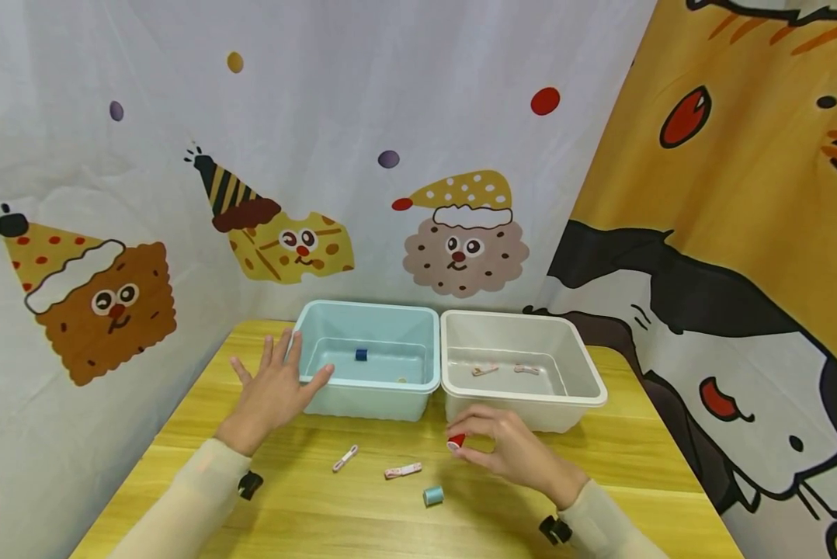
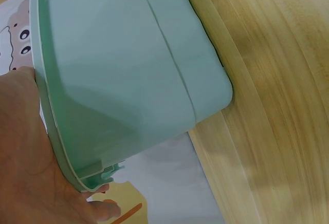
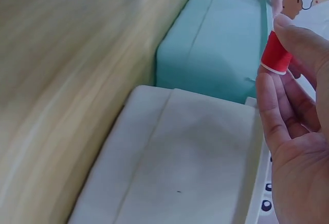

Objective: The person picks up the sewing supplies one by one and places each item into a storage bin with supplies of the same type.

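The right grip [image 1: 512,448] pinches a red thread spool [image 1: 456,441] between thumb and fingertips, I'd guess because it's so small; off to its left, the left grip [image 1: 273,394] rests, fingers spread, on the rim of the light-blue bin [image 1: 366,401], seemingly to steady it

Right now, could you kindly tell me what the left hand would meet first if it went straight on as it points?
Most likely the light blue bin: its near left corner seems just ahead of the left hand. They may touch; depth is unclear.
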Demonstrator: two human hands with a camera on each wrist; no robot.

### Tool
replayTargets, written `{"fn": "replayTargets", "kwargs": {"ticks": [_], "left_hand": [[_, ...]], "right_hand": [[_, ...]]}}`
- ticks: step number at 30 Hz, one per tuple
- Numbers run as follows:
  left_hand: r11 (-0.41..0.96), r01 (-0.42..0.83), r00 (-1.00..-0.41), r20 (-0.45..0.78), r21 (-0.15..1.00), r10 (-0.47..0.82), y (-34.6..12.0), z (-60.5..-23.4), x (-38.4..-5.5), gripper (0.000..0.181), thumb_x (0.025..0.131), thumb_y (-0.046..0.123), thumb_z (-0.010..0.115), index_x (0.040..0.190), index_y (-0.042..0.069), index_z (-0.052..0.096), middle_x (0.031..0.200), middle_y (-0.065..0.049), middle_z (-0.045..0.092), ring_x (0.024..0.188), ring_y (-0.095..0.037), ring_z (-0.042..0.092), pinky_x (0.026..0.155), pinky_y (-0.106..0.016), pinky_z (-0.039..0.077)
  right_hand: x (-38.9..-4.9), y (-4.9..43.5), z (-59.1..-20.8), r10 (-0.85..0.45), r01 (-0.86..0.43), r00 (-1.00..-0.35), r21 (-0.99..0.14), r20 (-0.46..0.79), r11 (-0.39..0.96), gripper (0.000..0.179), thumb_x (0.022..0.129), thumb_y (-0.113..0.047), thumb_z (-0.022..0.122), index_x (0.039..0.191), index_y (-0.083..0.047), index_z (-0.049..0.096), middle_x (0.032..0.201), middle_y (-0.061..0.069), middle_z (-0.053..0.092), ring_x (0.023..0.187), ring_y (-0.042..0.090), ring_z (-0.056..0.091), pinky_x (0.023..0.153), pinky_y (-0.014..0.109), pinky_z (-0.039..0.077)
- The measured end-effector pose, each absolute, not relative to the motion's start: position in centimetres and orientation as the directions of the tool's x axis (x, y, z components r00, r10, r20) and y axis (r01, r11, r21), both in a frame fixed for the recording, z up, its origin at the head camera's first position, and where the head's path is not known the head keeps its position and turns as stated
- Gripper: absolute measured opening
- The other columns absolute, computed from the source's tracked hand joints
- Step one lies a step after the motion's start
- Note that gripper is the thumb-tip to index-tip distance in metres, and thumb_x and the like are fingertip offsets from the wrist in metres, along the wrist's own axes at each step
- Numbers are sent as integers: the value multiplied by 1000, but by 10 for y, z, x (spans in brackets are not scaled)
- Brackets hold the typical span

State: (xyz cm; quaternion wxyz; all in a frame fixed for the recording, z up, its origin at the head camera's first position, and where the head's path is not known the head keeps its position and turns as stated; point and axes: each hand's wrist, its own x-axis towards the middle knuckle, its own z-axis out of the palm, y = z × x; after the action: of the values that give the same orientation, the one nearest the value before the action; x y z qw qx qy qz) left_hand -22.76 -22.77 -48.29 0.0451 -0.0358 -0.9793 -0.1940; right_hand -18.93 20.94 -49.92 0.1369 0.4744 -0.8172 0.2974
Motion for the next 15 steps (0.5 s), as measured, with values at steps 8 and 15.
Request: {"fn": "replayTargets", "kwargs": {"ticks": [8,15], "left_hand": [[919,86,-994,100,384,51,-228,-482,-227,116,113,85,42,185,-2,18,195,-29,9,180,-62,1,123,-102,-13],[915,86,-994,94,395,52,-227,-481,-226,116,113,85,43,185,-2,17,195,-29,8,180,-62,-1,123,-100,-18]], "right_hand": [[-195,201,-485,-696,-872,-488,-321,526,370,32,91,-8,101,120,-18,90,122,-6,86,112,10,83,101,19,65],[-200,198,-478,-702,-878,-478,-310,528,365,33,92,-10,100,123,-17,89,124,-5,86,113,11,83,99,20,66]]}}
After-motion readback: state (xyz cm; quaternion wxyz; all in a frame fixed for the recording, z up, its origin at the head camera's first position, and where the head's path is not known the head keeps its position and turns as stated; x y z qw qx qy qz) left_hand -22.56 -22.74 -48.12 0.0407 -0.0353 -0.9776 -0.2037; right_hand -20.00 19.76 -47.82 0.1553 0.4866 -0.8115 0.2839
